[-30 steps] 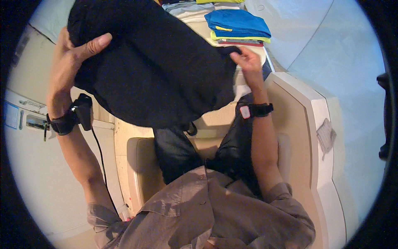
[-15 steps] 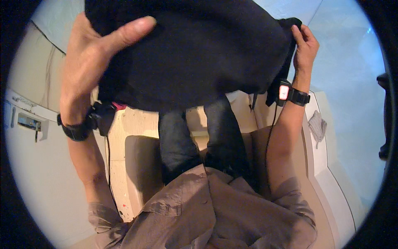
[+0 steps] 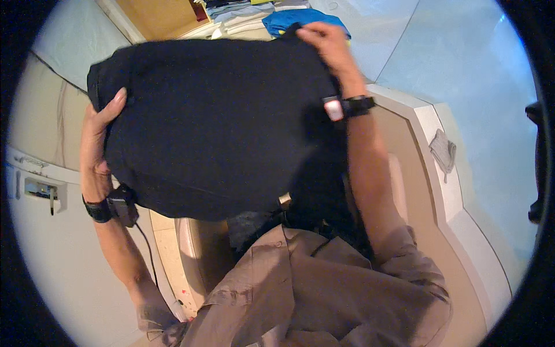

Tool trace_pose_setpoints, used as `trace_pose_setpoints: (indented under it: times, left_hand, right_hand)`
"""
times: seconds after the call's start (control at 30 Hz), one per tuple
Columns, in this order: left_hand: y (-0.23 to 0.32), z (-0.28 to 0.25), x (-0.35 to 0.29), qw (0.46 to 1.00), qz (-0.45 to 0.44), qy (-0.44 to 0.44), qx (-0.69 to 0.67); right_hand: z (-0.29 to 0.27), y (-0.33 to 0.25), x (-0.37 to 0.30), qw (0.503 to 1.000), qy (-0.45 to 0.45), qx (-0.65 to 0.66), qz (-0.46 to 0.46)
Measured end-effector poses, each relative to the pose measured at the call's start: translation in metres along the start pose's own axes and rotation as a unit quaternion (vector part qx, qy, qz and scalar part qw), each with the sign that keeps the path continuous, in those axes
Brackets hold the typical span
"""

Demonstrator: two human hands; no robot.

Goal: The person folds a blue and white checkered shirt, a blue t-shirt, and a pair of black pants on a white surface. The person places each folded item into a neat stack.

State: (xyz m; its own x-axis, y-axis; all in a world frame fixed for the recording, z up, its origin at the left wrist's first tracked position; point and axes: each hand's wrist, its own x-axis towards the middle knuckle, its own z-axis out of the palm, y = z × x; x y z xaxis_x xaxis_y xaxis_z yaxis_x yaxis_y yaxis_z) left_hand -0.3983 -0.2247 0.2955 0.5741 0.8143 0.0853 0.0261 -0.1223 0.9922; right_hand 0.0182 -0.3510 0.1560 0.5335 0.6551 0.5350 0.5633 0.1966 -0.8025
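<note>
A large piece of black cloth (image 3: 219, 121), apparently a garment, is held up in front of me and spread between both hands. My left hand (image 3: 104, 130) grips its left side, thumb over the front and the other fingers hidden behind the fabric. At the upper right corner, my right hand (image 3: 328, 46) pinches the edge between thumb and fingers. The lower hem hangs over my lap and covers most of my legs. Each wrist wears a black strap with a small device.
Folded clothes (image 3: 243, 17) are stacked at the far side, beside a blue garment (image 3: 306, 22). A grey cloth (image 3: 443, 150) lies on the white ledge at the right. A white door with a handle (image 3: 51, 196) is at the left. Part of a padded seat (image 3: 199, 248) shows below.
The black cloth has come lower and nearer, now covering my legs. My right hand has moved left, my left hand slightly down. The stacked clothes at the far side now show.
</note>
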Motion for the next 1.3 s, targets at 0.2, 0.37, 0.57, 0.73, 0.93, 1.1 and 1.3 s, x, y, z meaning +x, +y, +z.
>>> trace_pose_setpoints:
  times: [0.2, 0.37, 0.57, 0.73, 0.93, 1.1, 1.3]
  left_hand:
    - [-0.053, -0.089, 0.034, 0.988, -0.109, 0.021, 0.108]
    - [-0.091, -0.142, 0.046, 0.969, -0.229, 0.034, 0.088]
    - [-0.130, -0.178, 0.062, 0.956, -0.273, 0.035, 0.104]
    - [-0.132, -0.155, 0.065, 0.945, -0.292, 0.065, 0.131]
    - [-0.164, -0.170, 0.085, 0.948, -0.291, 0.028, 0.125]
    - [-0.168, -0.192, 0.088, 0.942, -0.300, 0.045, 0.141]
    - [-0.174, -0.195, 0.086, 0.933, -0.323, 0.063, 0.146]
  right_hand:
    - [0.151, 0.039, -0.026, 0.994, -0.073, 0.018, 0.080]
    - [0.189, 0.024, -0.089, 0.991, -0.099, -0.076, 0.039]
    - [0.070, 0.069, -0.183, 0.973, -0.002, -0.214, 0.085]
    - [-0.004, 0.148, -0.248, 0.877, -0.084, -0.262, 0.395]
    - [0.026, 0.208, -0.234, 0.925, -0.023, -0.200, 0.322]
    - [0.014, 0.225, -0.240, 0.898, -0.061, -0.101, 0.425]
    - [0.004, 0.198, -0.228, 0.904, -0.081, -0.130, 0.399]
